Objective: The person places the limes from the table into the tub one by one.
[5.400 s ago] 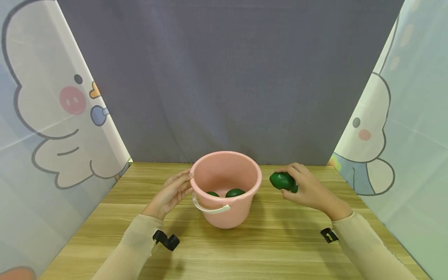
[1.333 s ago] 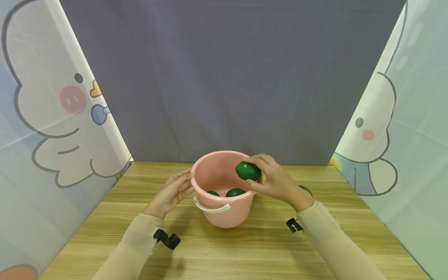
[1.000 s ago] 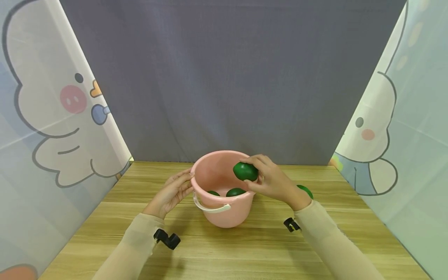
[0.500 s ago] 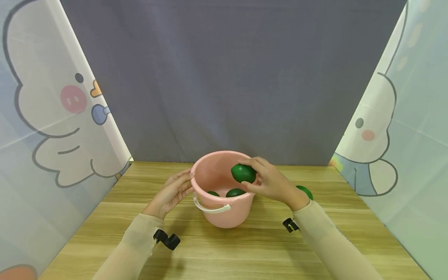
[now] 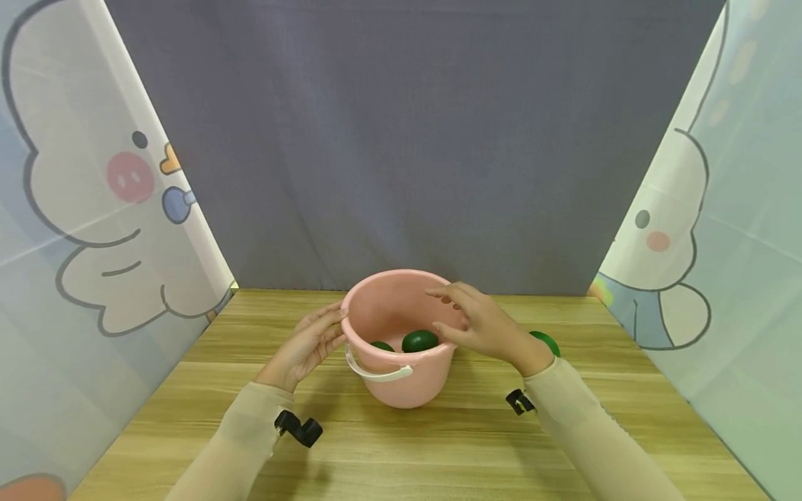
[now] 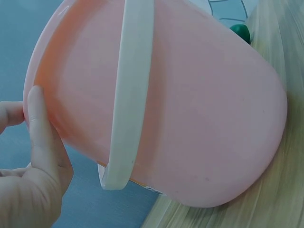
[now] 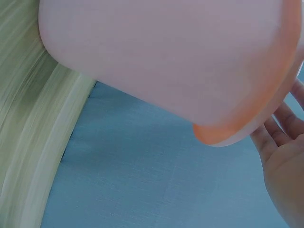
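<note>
A pink bucket (image 5: 401, 379) with a white handle (image 5: 382, 376) stands upright on the table. Its rim is held at the left by my left hand (image 5: 310, 348), thumb at the edge and fingers against the outside wall below. Over the right side of the rim is my right hand (image 5: 479, 323), fingers spread apart from the thumb and nothing between them. Inside the bucket, a dark green lime (image 5: 420, 341) and part of another lime (image 5: 381, 346) show; the front wall hides the rest. One more lime (image 5: 546, 342) lies on the table, partly behind my right wrist.
The wooden table (image 5: 438, 452) reaches back to a grey curtain (image 5: 401, 139). Printed cloth panels hang at the left and right sides. A black wrist mount (image 5: 298, 428) sits on the left sleeve and another mount (image 5: 520, 402) on the right.
The right hand carried a lime leftward from beside the bucket to over its opening, then let it go; the fingers have parted. The left hand has stayed at the rim.
</note>
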### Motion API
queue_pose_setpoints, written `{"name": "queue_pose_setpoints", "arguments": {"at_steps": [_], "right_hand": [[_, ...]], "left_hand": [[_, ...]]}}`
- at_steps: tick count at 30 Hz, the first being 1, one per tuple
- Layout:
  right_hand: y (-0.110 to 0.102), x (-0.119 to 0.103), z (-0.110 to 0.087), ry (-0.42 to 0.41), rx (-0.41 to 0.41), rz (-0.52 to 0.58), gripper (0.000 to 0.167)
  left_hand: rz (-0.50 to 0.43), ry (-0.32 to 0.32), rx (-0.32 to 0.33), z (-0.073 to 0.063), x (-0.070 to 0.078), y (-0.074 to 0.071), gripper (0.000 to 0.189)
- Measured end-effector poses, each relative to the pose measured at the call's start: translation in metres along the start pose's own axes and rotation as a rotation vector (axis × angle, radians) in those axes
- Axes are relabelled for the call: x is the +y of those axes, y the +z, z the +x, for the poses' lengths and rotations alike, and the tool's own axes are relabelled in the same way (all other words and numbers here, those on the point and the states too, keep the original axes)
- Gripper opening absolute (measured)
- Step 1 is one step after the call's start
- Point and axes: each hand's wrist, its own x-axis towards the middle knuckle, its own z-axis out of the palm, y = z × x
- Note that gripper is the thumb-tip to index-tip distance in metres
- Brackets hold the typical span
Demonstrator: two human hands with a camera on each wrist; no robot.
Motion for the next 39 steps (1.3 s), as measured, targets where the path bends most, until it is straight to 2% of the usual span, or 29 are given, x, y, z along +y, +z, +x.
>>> {"name": "queue_pose_setpoints", "arguments": {"at_steps": [13,23,39], "right_hand": [[0.0,0.001,-0.006,-0.005,0.026,0.031,0.046],[-0.009,0.006,-0.012,-0.031,0.062,-0.026,0.042],[-0.023,0.015,-0.03,0.06,0.086,-0.053,0.038]], "left_hand": [[0.0,-0.004,0.015,0.001,-0.001,-0.001,0.051],[0.009,0.001,0.011,0.001,-0.002,-0.001,0.052],[0.008,-0.005,0.002,0.0,0.0,-0.001,0.056]]}}
